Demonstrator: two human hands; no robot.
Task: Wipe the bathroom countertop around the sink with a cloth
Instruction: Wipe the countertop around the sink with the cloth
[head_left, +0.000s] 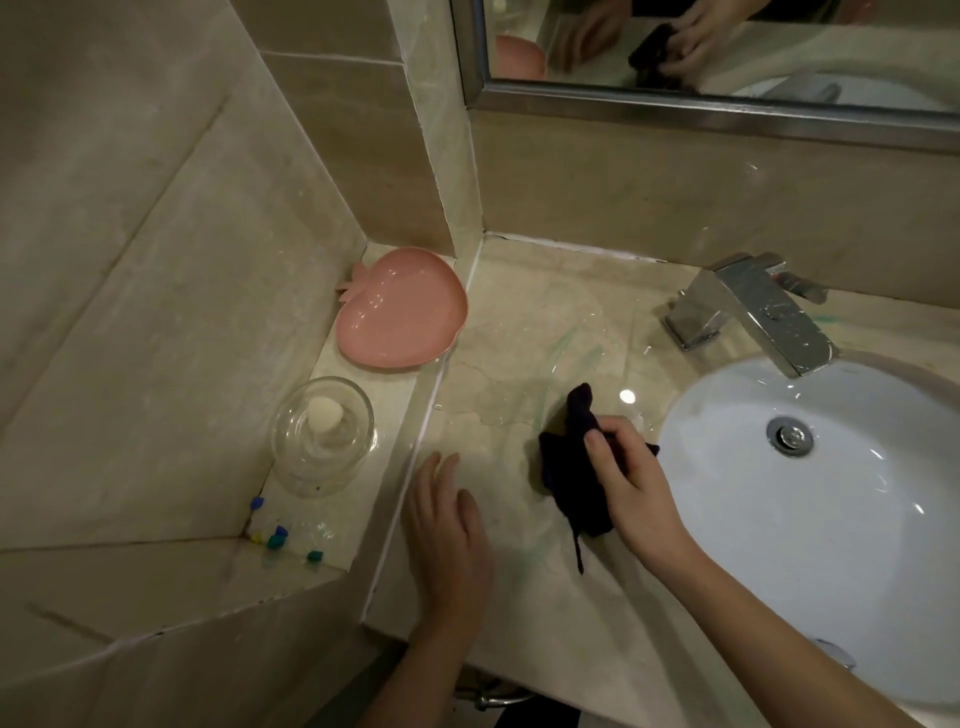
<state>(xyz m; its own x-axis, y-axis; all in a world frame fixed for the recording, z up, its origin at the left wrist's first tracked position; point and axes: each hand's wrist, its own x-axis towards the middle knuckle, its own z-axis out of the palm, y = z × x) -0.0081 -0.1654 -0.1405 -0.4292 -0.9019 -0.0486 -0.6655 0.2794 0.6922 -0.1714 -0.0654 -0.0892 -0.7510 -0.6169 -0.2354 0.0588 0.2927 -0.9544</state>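
Because the wet beige marble table (524, 322) left of the round white sink (810, 499) needs wiping, we bunch the dark cloth (571, 478) mid-frame in our clenched right hand (631, 488), while our left hand (447, 530) rests flat and relaxed beside it for balance.

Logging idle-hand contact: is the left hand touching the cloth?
Apart. The head view shows bare countertop between the left hand and the dark cloth, which the right hand grips.

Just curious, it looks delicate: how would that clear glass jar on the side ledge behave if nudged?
The glass jar is squat and broad-based, so it would probably slide, not tip. The ledge looks glossy, possibly slick. Being glass, it likely breaks if dropped.
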